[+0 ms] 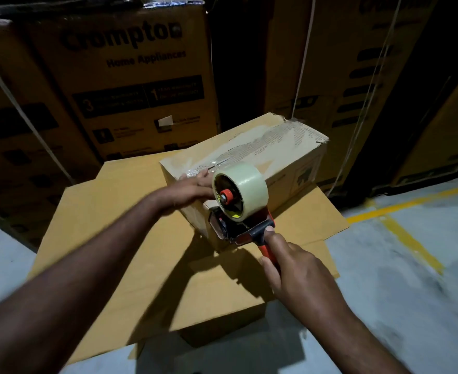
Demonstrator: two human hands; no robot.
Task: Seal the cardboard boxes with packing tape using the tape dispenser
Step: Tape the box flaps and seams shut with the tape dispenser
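Two bare hands work at a small cardboard box (252, 157), an oblong carton of plain brown board with dented far corners and a wide band of glossy, wrinkled clear tape (273, 143) running the length of its top. The left hand (192, 188) lies on the near end of that top, fingers stretched flat over the tape; their tips are hidden behind the roll, so I cannot tell how hard they press. The right hand (298, 268) is wrapped around the orange-red handle of the tape dispenser (238, 228), thumb laid along its black upper grip. The dispenser's dark head sits against the box's near end face, just below the top edge, and its tape roll (246, 188), a thick, pale, translucent cylinder on an orange hub, stands above it. The box rests on smooth, flat brown cardboard sheets (130, 252), possibly the spread flaps of a larger carton. These lie on a grey concrete floor (411, 292) marked with yellow painted lines (408, 238). Behind, in dim light, tall printed cartons (130, 82) reading "Crompton Home Appliances" stand stacked, with pale straps (303, 55) running down them.
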